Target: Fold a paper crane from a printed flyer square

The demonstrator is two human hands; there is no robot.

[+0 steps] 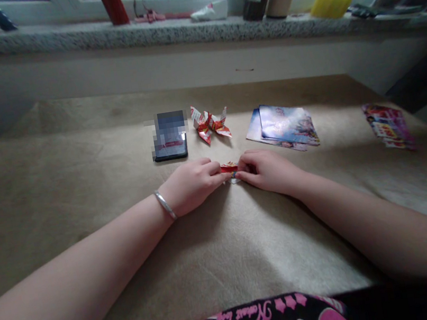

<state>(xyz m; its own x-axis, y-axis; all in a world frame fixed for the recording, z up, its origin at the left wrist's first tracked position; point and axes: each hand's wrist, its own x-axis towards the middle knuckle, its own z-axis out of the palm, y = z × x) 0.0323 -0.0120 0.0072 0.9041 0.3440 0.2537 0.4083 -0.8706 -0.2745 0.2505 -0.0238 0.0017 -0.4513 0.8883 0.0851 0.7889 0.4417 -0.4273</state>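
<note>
Between my two hands is a small folded piece of red and white printed paper [229, 167], just above the tabletop. My left hand [196, 183], with a silver bangle at the wrist, pinches its left end. The right end is pinched by the thumb and fingers of my right hand [265, 171]. Much of the paper is covered by my fingers. Just beyond them stand folded red and white paper figures [211, 124]. A phone [169, 134] with a blurred screen lies past my left hand.
Glossy printed sheets [286, 125] lie overlapped beyond my right hand. More colourful printed cards [388, 126] are near the table's right edge. Behind the table [221, 266], a stone window sill [178, 29] carries a red container [113, 6], a yellow sponge-like block [331, 5] and other items.
</note>
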